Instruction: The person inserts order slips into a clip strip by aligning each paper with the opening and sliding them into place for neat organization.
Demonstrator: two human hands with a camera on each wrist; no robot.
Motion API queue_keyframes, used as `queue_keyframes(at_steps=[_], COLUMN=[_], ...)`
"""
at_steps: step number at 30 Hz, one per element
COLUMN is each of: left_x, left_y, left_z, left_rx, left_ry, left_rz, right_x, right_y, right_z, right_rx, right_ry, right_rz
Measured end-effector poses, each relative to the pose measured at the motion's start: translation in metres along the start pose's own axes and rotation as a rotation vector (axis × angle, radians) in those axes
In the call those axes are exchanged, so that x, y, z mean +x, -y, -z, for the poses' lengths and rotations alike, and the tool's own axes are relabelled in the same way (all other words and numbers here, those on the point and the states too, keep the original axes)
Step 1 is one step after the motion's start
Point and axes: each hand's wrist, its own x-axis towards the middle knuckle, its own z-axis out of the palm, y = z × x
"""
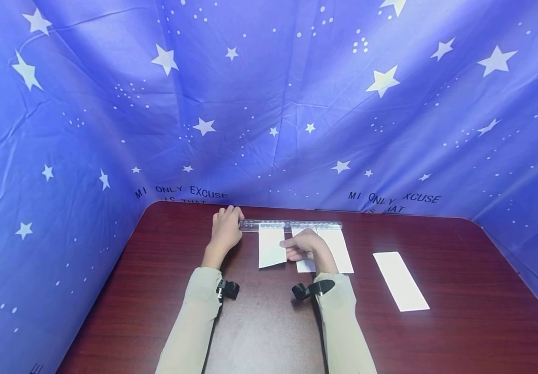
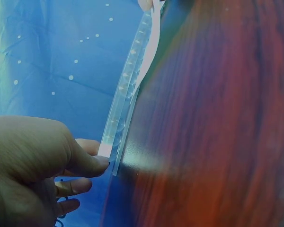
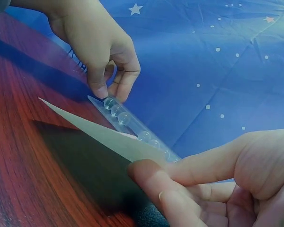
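Observation:
A long clear plastic channel [image 1: 250,225] lies across the far part of the table, with several clear round beads [image 3: 115,110] in a row inside it. At its left end my left hand [image 1: 226,228] pinches it between thumb and fingers, as the left wrist view [image 2: 33,165] of the hand also shows. My right hand [image 1: 307,244] pinches the side edge of a white paper strip [image 1: 271,249], whose far end meets the channel; its near end is raised off the table. Two more white strips [image 1: 339,250] extend from the channel, one partly hidden behind my right hand.
A separate white strip [image 1: 401,281] lies aslant on the dark red wooden table [image 1: 465,291], to the right. A blue star-patterned cloth [image 1: 269,104] hangs behind and at both sides. Each wrist carries a black strap [image 1: 313,289].

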Motion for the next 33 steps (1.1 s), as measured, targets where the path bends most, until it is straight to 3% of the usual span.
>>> queue_keyframes(at_steps=[9, 16, 23, 33], left_x=[0.000, 0.000, -0.001, -0.001], left_y=[0.000, 0.001, 0.002, 0.000], left_z=[0.002, 0.002, 0.001, -0.001], left_rx=[0.006, 0.008, 0.003, 0.010], left_ry=[-0.009, -0.004, -0.004, -0.005], left_rz=[-0.011, -0.016, -0.008, -0.004], right_x=[-0.001, -0.005, -0.006, -0.010], right_y=[0.000, 0.003, 0.006, 0.008], right_z=[0.005, 0.008, 0.004, -0.007], right_rx=[0.027, -0.010, -0.005, -0.080], right_ry=[0.001, 0.005, -0.037, -0.106], right_rz=[-0.012, -0.005, 0.035, 0.075])
